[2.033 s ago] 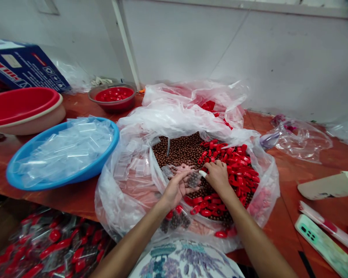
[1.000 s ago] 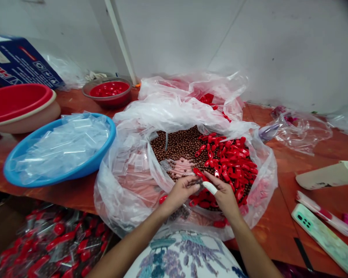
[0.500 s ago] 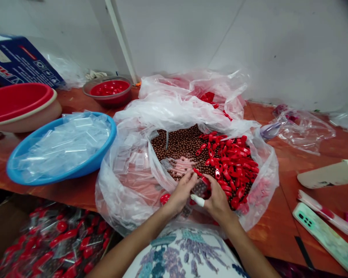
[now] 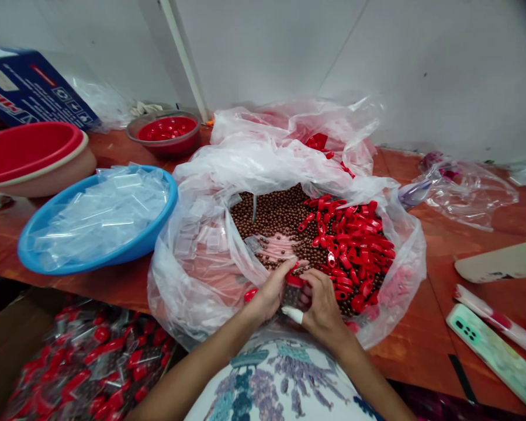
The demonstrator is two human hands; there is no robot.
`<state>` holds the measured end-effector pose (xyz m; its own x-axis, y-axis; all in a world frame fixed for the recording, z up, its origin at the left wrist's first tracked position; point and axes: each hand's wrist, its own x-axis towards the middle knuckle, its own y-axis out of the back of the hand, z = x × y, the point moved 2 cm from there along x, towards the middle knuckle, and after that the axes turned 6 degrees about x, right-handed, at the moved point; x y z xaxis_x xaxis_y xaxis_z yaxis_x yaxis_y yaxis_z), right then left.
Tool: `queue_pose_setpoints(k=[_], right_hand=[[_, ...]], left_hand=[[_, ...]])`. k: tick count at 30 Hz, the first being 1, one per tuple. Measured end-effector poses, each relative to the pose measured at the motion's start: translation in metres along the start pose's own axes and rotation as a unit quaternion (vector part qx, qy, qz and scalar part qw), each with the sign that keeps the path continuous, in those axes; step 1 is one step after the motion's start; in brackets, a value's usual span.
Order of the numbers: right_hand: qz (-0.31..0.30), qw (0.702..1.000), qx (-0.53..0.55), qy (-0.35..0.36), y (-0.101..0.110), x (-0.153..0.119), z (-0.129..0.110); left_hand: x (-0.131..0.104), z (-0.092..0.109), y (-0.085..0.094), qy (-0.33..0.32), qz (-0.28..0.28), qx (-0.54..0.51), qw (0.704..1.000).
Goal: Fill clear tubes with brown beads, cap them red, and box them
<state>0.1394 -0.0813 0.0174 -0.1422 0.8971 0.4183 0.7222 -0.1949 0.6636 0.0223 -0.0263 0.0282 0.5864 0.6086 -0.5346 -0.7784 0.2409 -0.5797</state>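
Note:
Between my two hands is a small clear container [image 4: 291, 294] with brown beads inside and a red cap at its top. My left hand [image 4: 272, 292] grips its left side, and my right hand [image 4: 322, 301], with a white wrap on the thumb, closes on its right side. Both are over the near edge of an open plastic bag [image 4: 170, 292]. Inside the bag, brown beads [image 4: 272, 210] lie beside a heap of red caps [image 4: 355, 245]. Several clear empty containers [image 4: 206, 231] rest on the bag's left part.
A blue basin [image 4: 169, 213] of clear containers stands left, near stacked basins [image 4: 81, 158] and a bowl of red pieces [image 4: 188, 140]. Filled containers [image 4: 100, 362] lie in a box lower left. A phone [image 4: 491, 351] and a beige cup [image 4: 499, 261] are at right.
The container now stands more upright between my hands, its red cap on top. My right hand has turned, its fingers now bent over the cap's side. The view has shifted slightly.

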Motion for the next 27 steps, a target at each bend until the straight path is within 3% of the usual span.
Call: queue_pose_setpoints(k=[2, 5, 9, 14, 23, 25, 27], right_hand=[[0.008, 1.000, -0.002, -0.008, 0.003, 0.003, -0.001], [-0.031, 0.999, -0.015, -0.007, 0.007, 0.008, -0.004], [-0.076, 0.997, -0.033, -0.007, 0.008, 0.010, -0.006], [-0.078, 0.996, -0.050, 0.015, 0.007, 0.011, -0.007], [-0.101, 0.986, -0.059, 0.122, 0.008, 0.005, 0.000], [-0.099, 0.986, -0.045, 0.125, 0.005, 0.004, 0.000], [-0.091, 0.990, -0.026, 0.109, 0.003, 0.005, -0.002]], left_hand=[[-0.002, -0.002, 0.000, 0.008, -0.007, 0.015, 1.000], [-0.004, -0.006, 0.000, -0.013, 0.002, 0.021, 1.000], [-0.004, -0.013, -0.001, -0.025, 0.044, 0.017, 0.999], [-0.006, -0.014, -0.002, -0.069, 0.086, 0.011, 0.994], [-0.018, -0.031, -0.005, -0.087, 0.121, 0.032, 0.988], [-0.022, -0.028, -0.003, -0.083, 0.114, 0.060, 0.988], [-0.028, -0.013, 0.006, -0.120, 0.111, 0.153, 0.975]])
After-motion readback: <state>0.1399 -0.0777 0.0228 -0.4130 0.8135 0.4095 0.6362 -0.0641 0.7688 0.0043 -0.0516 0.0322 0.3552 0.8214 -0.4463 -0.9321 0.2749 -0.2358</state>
